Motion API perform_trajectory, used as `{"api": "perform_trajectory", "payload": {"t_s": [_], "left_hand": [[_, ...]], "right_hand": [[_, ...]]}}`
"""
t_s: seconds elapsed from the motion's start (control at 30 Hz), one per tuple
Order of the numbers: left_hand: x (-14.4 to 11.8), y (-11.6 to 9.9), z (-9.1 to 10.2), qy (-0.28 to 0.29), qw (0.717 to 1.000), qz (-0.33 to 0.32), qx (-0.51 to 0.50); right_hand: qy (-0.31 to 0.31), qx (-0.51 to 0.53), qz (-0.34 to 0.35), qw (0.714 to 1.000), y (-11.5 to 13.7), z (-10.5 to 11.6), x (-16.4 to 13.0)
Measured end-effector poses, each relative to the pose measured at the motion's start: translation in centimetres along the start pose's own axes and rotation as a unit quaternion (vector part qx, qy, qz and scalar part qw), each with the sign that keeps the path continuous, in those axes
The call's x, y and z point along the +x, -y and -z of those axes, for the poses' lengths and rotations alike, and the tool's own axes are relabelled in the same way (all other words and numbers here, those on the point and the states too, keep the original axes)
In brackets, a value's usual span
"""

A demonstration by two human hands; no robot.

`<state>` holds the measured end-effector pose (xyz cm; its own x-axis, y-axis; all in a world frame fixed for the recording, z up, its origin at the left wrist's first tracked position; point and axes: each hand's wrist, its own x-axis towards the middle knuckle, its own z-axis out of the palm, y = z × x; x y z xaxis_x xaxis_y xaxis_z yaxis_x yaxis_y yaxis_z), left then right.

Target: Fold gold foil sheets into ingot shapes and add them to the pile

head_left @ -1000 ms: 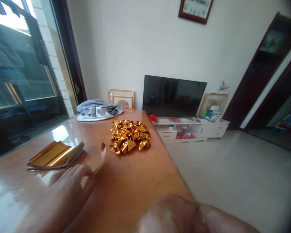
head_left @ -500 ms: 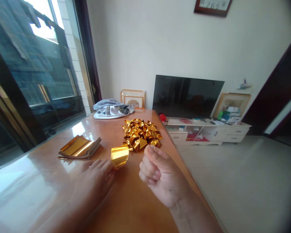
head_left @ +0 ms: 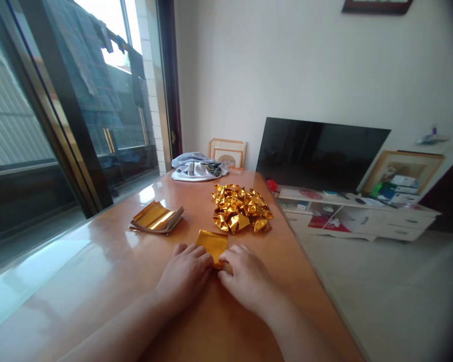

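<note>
Head view: both hands lie side by side on the glossy wooden table (head_left: 109, 281), near the middle of its width and toward the near end. The left hand (head_left: 184, 276) is palm down with its fingers spread flat, the fingertips pressing on the near left edge of a gold foil sheet (head_left: 212, 243). The right hand (head_left: 244, 278) is also palm down, fingers loosely curled, its fingertips on the near right edge of the same sheet. Neither hand is clenched; each pins the sheet to the table rather than lifting it. The sheet lies flat just beyond the fingertips, between the two hands.

Just beyond the sheet, a little to the right, sits a pile of folded gold foil pieces (head_left: 241, 208), close to the sheet but apart from it. To the left of the pile, well clear of the hands, lies a stack of flat gold foil sheets (head_left: 156, 217), its top sheet slightly curled. At the far end of the table rests a bundle of grey cloth (head_left: 196, 168). Beyond the table on the right stand a dark television (head_left: 320, 153) and a low white cabinet (head_left: 366, 216); a large window (head_left: 60, 115) runs along the left side.
</note>
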<state>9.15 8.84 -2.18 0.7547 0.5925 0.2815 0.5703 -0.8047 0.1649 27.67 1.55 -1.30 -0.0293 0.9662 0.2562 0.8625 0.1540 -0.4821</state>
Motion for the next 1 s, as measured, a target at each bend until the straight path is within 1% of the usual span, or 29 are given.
{"api": "perform_trajectory", "payload": {"t_s": [0.17, 0.3, 0.4, 0.5, 0.57, 0.7, 0.77, 0.87, 1.0], "left_hand": [[0.0, -0.3, -0.3, 0.009, 0.999, -0.007, -0.033], [-0.1, 0.2, -0.5, 0.023, 0.997, 0.015, -0.073], [-0.4, 1.0, -0.3, 0.029, 0.994, 0.038, -0.096], [-0.7, 1.6, 0.1, 0.045, 0.992, 0.038, -0.111], [-0.8, 1.7, 0.2, 0.051, 0.992, 0.033, -0.114], [-0.8, 1.4, 0.5, 0.050, 0.992, 0.034, -0.108], [-0.8, 1.2, 0.6, 0.047, 0.992, 0.038, -0.110], [-0.8, 1.2, 0.6, 0.042, 0.990, 0.050, -0.125], [-0.8, 2.0, 0.1, 0.045, 0.982, 0.093, -0.159]], "right_hand": [[0.057, -0.062, 0.019, 0.996, -0.3, -0.6, 0.3], [0.064, -0.070, 0.023, 0.995, -0.6, -0.6, 0.2], [0.066, -0.069, 0.004, 0.995, -1.0, -0.4, 0.1], [0.073, -0.068, -0.017, 0.995, -1.2, -0.3, 0.1], [0.070, -0.060, -0.017, 0.996, -1.2, -0.3, 0.0], [0.071, -0.027, 0.022, 0.997, -1.0, -0.3, 0.1], [0.079, -0.015, 0.030, 0.996, -1.0, -0.4, 0.1], [0.076, 0.000, 0.009, 0.997, -1.4, -0.7, 0.2], [0.067, 0.032, -0.019, 0.997, -2.0, -1.4, 0.4]]}}
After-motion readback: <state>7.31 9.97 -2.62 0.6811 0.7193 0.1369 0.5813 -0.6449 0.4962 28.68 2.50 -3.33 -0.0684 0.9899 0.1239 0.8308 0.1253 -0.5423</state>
